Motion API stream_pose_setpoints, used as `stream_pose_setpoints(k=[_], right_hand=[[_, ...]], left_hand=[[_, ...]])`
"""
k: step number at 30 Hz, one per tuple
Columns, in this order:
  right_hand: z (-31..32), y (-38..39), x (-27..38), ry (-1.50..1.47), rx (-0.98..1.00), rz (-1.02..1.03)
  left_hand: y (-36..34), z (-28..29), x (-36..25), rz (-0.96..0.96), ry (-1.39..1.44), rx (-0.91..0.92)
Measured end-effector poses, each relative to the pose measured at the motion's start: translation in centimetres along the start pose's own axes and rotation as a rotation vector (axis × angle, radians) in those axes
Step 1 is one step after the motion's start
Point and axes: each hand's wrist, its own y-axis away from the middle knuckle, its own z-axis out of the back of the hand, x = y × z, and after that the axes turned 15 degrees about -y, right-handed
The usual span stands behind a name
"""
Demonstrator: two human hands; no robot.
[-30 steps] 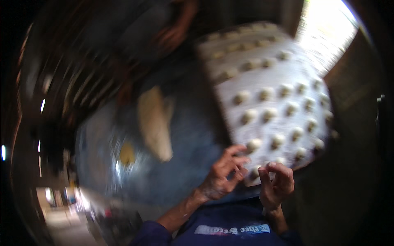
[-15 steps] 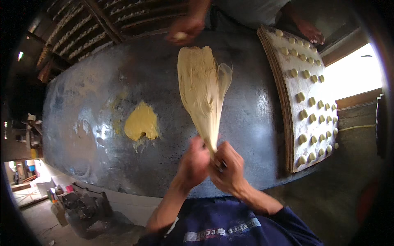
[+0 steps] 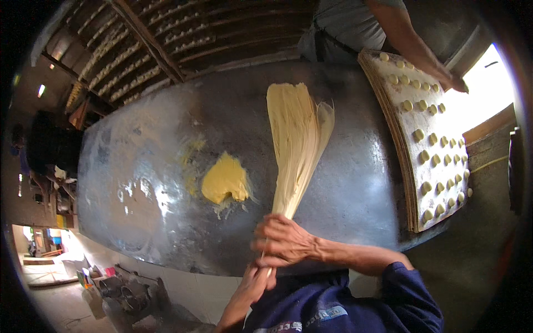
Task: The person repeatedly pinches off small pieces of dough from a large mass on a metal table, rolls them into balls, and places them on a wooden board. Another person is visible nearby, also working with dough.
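A long sheet of pale dough (image 3: 293, 144) lies stretched over the dark worktop (image 3: 350, 188), broad at its far end and gathered into a narrow neck near me. Around that neck my right hand (image 3: 286, 240) is closed, its fingers slightly blurred. Just below, closer to my body, my left hand (image 3: 257, 283) is closed on the dough's tail, a thin bit of which shows between the hands. A thin, translucent flap hangs off the sheet's right side. Left of the dough sits a yellow mound of soft fat (image 3: 225, 178), smeared at its edges.
At the right, stacked wooden boards (image 3: 412, 125) carry rows of small round dough pieces. Another person (image 3: 347, 28) stands across the worktop, one arm stretched over the boards. Slatted racks (image 3: 183, 33) with small pieces fill the far left. A dark machine (image 3: 130, 294) stands low at left.
My right hand has moved onto the dough's neck above my left hand, and the dough's neck is drawn nearer me. The other person's hand has left the far edge for the boards' side.
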Motion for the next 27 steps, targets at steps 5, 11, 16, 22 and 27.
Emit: stream_pose_setpoints(k=[5, 11, 16, 22, 27], right_hand=[[3.5, 3.4, -3.2, 0.544, -0.215, 0.143], [-2.2, 4.6, 5.4, 0.152, -0.291, -0.297], [-9.0, 11.8, 17.3, -0.189, -0.332, -0.443], [-5.4, 16.0, 16.6, 0.357, -0.298, -0.615], [-0.1, 20.6, 16.9, 0.707, 0.149, -0.906]], left_hand=[[8.1, 5.4, 1.8, -0.205, 0.575, -0.114], [1.6, 3.5, 1.4, -0.374, -0.44, -0.555], [0.2, -1.9, 0.9, -0.49, -0.505, -0.52], [-0.3, -7.7, 2.5, -0.676, -0.79, -0.544], [1.8, -7.3, 3.5, -0.623, -1.029, -0.605]])
